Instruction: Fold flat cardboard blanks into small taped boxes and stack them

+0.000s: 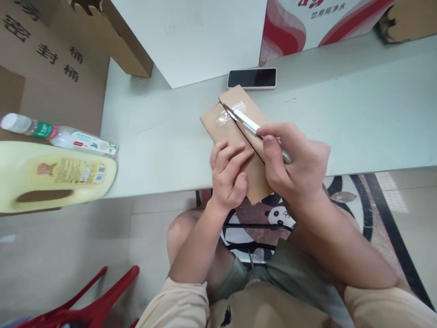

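Across the table's front edge point(157, 184), the loose-fingered left hand point(229, 175) steadies a carton point(221, 133), tape point(224, 119) unremoved, perhaps slit, right hand point(298, 159) clenched around a knife point(250, 125).

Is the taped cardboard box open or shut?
The cardboard box looks shut: its flaps lie flat, a narrow dark seam between them. Whether the clear tape is cut, I cannot tell.

Soft, even light, glare on tape point(223, 119), wide-angle stretching toward edges
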The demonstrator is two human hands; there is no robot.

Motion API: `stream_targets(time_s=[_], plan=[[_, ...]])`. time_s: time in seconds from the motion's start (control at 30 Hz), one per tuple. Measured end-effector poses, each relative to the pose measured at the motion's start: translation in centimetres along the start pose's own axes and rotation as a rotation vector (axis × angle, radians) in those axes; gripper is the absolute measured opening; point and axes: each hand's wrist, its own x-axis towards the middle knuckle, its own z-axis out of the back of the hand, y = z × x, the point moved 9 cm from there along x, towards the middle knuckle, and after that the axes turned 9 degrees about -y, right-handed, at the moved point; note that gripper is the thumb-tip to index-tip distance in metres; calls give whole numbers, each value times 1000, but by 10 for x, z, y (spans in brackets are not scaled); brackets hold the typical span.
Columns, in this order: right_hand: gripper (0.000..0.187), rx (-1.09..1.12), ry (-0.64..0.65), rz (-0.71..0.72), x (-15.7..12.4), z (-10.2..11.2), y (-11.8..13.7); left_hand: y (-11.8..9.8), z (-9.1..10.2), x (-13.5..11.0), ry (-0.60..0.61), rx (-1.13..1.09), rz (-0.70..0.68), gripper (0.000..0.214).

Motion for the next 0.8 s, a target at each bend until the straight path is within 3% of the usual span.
stream_targets(time_s=[0.43,0.63,0.8], plan=[[26,54,-157,158,-4,11,11,-1,2,2,-12,15,-14,42],[25,151,-152,33,-5,14,3,-1,3,3,1,47,-4,43],[21,219,-206,-31,-13,32,-8,-1,5,2,-6,76,-19,43]])
